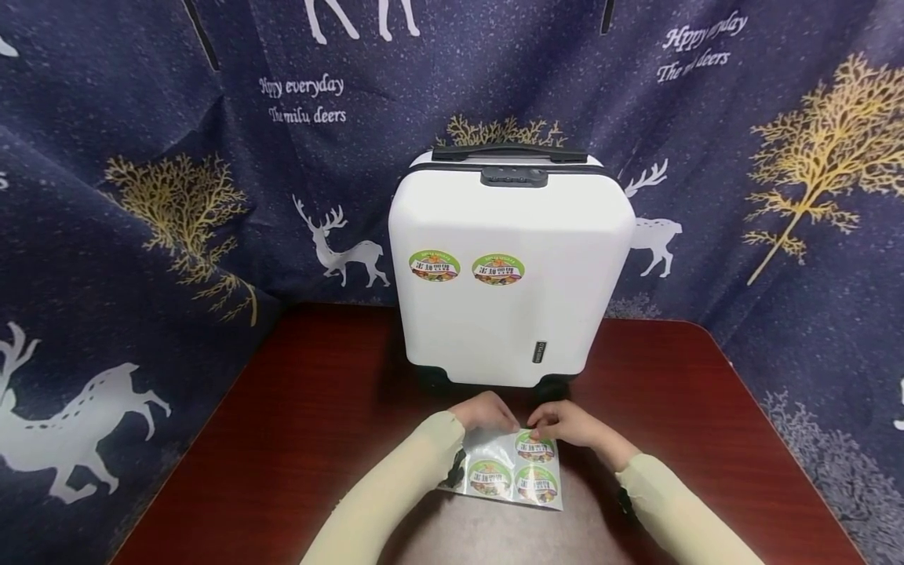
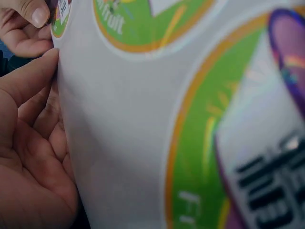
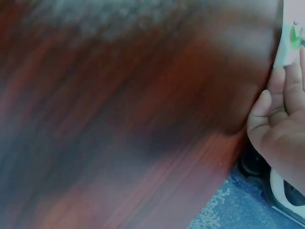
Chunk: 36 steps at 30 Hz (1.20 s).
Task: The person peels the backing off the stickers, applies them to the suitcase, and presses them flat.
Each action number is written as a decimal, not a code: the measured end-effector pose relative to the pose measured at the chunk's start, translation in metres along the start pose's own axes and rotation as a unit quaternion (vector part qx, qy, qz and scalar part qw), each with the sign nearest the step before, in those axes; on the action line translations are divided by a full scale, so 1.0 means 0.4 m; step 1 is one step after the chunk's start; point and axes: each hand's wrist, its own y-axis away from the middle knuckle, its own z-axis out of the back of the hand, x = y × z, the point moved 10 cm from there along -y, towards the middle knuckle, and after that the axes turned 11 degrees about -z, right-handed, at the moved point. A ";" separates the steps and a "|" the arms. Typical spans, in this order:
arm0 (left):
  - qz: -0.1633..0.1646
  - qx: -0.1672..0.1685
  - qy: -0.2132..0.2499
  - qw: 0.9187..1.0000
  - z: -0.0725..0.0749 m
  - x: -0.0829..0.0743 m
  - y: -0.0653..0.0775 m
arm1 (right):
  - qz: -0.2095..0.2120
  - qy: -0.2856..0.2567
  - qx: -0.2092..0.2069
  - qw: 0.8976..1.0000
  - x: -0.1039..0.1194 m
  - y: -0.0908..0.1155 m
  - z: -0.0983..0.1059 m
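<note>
A silvery sheet of round fruit stickers (image 1: pixel 487 449) is held over the near part of the table, tilted. My left hand (image 1: pixel 487 412) pinches its far edge between thumb and finger, as the left wrist view shows from close up. Beside it, my right hand (image 1: pixel 568 422) grips the sheet's far right corner, thumb over the top of a green-edged sticker (image 1: pixel 534 449). Two more stickers show nearer me, the left one (image 1: pixel 490 479) next to the right one (image 1: pixel 537 486). In the right wrist view the right hand's fingers (image 3: pixel 291 90) curl at the sheet's edge.
A white suitcase (image 1: pixel 494 314) stands upright on the dark red table (image 1: pixel 325 408) just beyond my hands. Two oval-looking fruit stickers, left (image 1: pixel 434 266) and right (image 1: pixel 497 269), sit on its front. A blue deer-print curtain (image 1: pixel 233 157) hangs behind.
</note>
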 end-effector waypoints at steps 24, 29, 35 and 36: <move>0.038 0.002 0.021 0.999 -0.004 0.018 -0.008 | 0.016 -0.028 -0.029 0.999 0.004 -0.007 -0.002; 0.059 -0.010 0.043 0.997 -0.004 0.036 -0.012 | 0.024 -0.020 -0.056 0.998 0.004 -0.009 0.005; 0.057 -0.016 0.034 0.998 0.001 0.034 -0.013 | 0.020 -0.015 -0.072 0.997 0.010 -0.004 0.013; 0.055 -0.016 0.033 0.998 0.002 0.032 -0.013 | 0.019 -0.017 -0.073 0.997 0.011 -0.004 0.013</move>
